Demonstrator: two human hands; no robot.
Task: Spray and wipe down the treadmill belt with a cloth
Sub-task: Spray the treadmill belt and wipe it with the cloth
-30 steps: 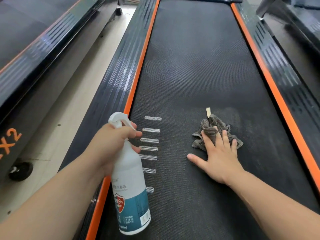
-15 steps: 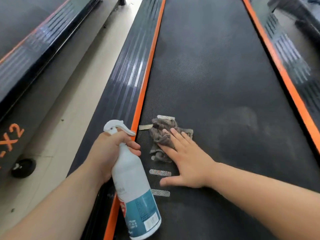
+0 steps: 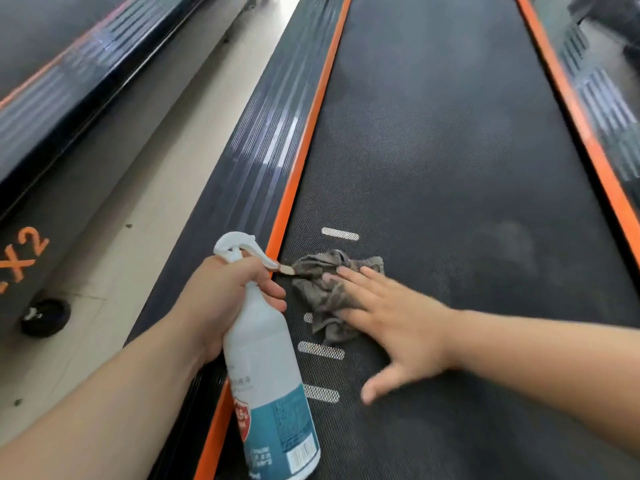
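Note:
The black treadmill belt (image 3: pixel 450 150) runs away from me between orange edge strips. A crumpled grey cloth (image 3: pixel 318 292) lies on the belt's left side, close to the left orange strip. My right hand (image 3: pixel 391 320) presses flat on the cloth with straight fingers, thumb spread out on the belt. My left hand (image 3: pixel 225 299) grips the neck of a white spray bottle (image 3: pixel 273 393) with a teal label, held over the left side rail, nozzle pointing toward the cloth.
The ribbed dark left side rail (image 3: pixel 249 161) lies beside the left orange strip (image 3: pixel 301 150). Another treadmill (image 3: pixel 52 109) stands at the left across a strip of pale floor (image 3: pixel 131 220), with a small black wheel (image 3: pixel 45 317). White dash marks (image 3: pixel 341 233) sit on the belt.
My right hand slid the cloth from the belt's middle leftward to the left edge. The view has tilted and shifted. My left hand kept its hold on the bottle.

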